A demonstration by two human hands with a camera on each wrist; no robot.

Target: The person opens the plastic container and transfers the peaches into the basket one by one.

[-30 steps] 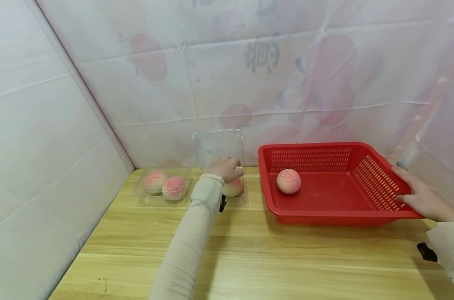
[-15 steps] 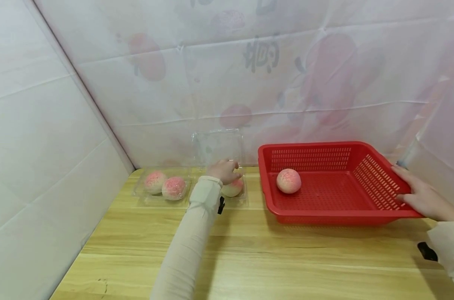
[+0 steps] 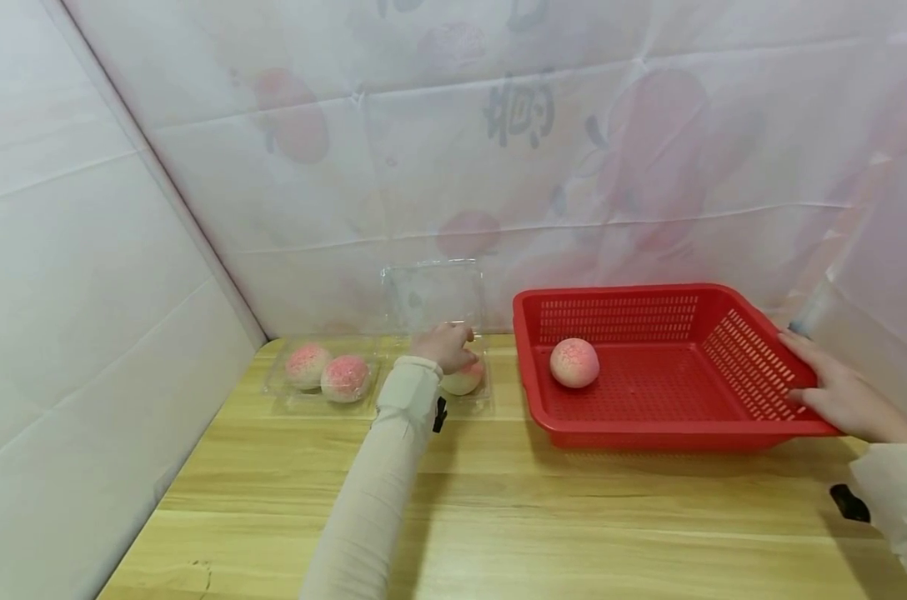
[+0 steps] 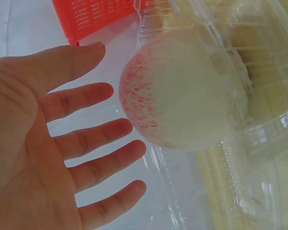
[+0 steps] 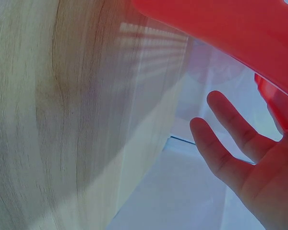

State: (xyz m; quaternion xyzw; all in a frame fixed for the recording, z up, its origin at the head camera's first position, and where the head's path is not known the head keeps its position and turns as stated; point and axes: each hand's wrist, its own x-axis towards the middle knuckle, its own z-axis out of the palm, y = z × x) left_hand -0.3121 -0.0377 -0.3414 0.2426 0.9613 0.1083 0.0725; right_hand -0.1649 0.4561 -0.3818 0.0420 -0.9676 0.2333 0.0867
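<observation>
Sinking slightly lower over the past second, the left hand [image 3: 444,346] has come down beside the middle ball [image 4: 182,93], while the rest of the layout looks unchanged. From where I stand, that small shift seems to mean the reach is nearly made and the grasp is not: the ball sits in the open container [image 3: 473,402], on its own base.

Looking along from the left, a pair of balls [image 3: 345,379] shows through the clear plastic of the left container [image 3: 277,382], side by side, pink on top and cream beneath; I can't tell whether its cover is fastened.

Next comes the left hand, its fingers straight and spread, thumb apart, holding nothing. Whether a fingertip already touches the ball is hard to say. That ball is peach-like, mostly smooth pale cream, with red-pink speckles gathered on the side facing the fingers. Behind it the raised lid [image 3: 433,292] stands up against the printed backdrop [image 3: 438,183].

Further right, the red basket [image 3: 663,428] rests on the wooden table [image 3: 543,533], with one loose ball [image 3: 575,363] inside near its left wall, its pink surface finely mottled.

At the far right, the right hand [image 3: 844,396] holds the basket's right rim, thumb over the inside, other fingers outside, two of them stretched out.
</observation>
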